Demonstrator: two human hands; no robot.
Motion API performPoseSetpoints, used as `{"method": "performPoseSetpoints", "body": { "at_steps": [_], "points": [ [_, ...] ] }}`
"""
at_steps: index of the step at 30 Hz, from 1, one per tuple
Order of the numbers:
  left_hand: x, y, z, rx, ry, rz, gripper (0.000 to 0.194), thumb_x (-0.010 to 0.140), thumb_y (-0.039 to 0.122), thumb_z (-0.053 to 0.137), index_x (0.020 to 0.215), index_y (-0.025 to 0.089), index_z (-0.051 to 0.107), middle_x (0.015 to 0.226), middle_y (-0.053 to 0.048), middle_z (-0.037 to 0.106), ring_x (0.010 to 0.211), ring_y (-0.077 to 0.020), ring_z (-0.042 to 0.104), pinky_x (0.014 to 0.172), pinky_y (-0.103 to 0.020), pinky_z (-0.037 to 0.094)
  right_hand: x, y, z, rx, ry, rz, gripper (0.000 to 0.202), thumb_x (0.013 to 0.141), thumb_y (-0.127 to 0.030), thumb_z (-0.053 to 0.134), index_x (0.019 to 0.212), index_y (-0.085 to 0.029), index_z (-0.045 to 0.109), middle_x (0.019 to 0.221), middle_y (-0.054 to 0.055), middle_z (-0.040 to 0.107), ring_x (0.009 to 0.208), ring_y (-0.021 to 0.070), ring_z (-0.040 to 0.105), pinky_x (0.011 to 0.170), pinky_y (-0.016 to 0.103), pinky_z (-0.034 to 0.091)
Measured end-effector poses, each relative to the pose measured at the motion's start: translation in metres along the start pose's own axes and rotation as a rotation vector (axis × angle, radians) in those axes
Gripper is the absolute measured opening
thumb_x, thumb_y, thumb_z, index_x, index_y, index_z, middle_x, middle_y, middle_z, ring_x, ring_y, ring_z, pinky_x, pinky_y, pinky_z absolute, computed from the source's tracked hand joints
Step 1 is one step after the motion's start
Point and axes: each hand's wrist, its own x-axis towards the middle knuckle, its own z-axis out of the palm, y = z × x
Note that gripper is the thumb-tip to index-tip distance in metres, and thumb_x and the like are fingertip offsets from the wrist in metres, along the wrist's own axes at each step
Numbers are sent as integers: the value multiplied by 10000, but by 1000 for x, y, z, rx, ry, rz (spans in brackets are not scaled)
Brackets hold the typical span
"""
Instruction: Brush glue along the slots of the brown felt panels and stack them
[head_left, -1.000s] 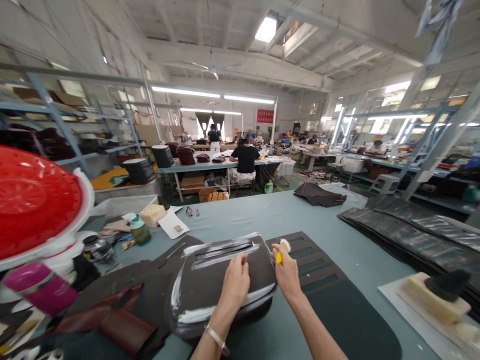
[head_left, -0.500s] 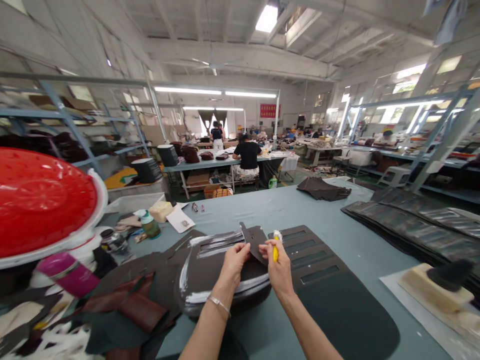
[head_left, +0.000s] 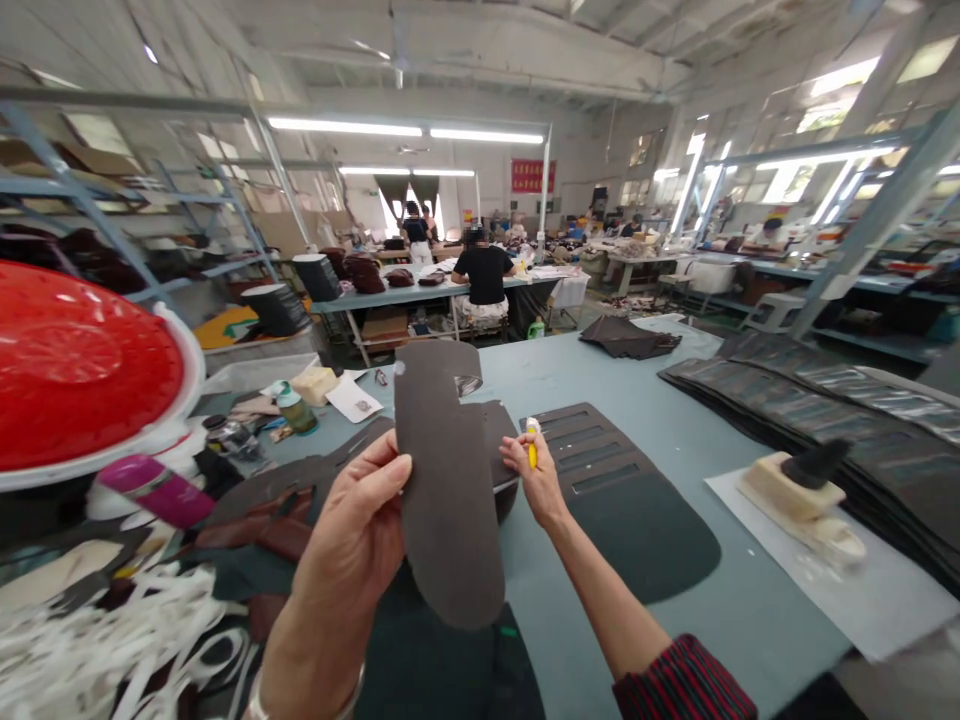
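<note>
My left hand (head_left: 352,535) pinches the left edge of a long, round-ended dark leather piece (head_left: 446,490) between thumb and fingers, upright close to the camera. Between the fingers of my right hand (head_left: 538,485) is a yellow-handled brush (head_left: 532,447) with white bristles pointing up. To the right of that hand, a dark slotted panel (head_left: 637,530) lies flat on the blue-green table (head_left: 780,610). The raised piece hides most of the dark work behind it.
A yellowish glue container (head_left: 772,485) with a black top rests on a white sheet at right, before stacked dark panels (head_left: 832,430). At left are a red basin (head_left: 82,360), a purple bottle (head_left: 154,490) and white strips (head_left: 112,630). A person (head_left: 484,275) sits beyond.
My left hand has lifted the dark leather piece off the white-streaked work and brought it up towards the camera. The right hand keeps the brush, now slightly farther forward. The view has shifted.
</note>
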Motion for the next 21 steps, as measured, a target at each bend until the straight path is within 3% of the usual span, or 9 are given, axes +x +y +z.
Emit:
{"method": "performPoseSetpoints", "body": {
  "at_steps": [2,5,10,13,17,21],
  "points": [
    [-8,-9,2,-41,4,-39,305,671,258,692,965,179,665,795,-17,720,634,-136,662,558,-189,545,-13,-3,-19,156,29,47,338,805,-512,575,919,-226,439,1063,51,598,885,177,652,789,334,509],
    [-13,-39,-7,-95,18,-169,409,694,264,675,1098,218,630,866,-11,732,690,-162,684,582,-219,566,-36,-2,-63,230,124,89,355,783,-480,624,931,-236,413,1086,50,597,810,174,674,759,351,531],
    [-17,-106,-16,-188,101,-392,505,681,247,689,1176,241,590,898,-22,737,715,-195,695,606,-258,578,-78,14,-142,50,281,166,371,748,-470,664,916,-228,437,1020,41,610,841,168,655,751,314,520],
    [-21,-138,-2,-237,65,-474,522,691,244,685,1201,226,577,914,-35,735,701,-198,694,628,-275,578,-95,25,-175,-20,285,257,365,735,-475,670,890,-224,454,944,15,598,825,147,621,706,263,492],
    [-19,-174,24,-237,66,-531,542,671,226,697,1200,199,581,909,-52,735,706,-210,695,630,-275,574,-101,34,-213,25,232,345,317,757,-481,619,873,-238,451,724,-52,519,593,97,492,544,201,383],
    [-11,-220,38,-195,183,-544,551,647,223,719,1182,236,583,941,-29,731,740,-188,691,682,-266,565,-86,44,-277,-140,312,279,295,720,-431,634,853,-227,468,753,-40,522,670,122,494,637,225,393]
  ]
}}
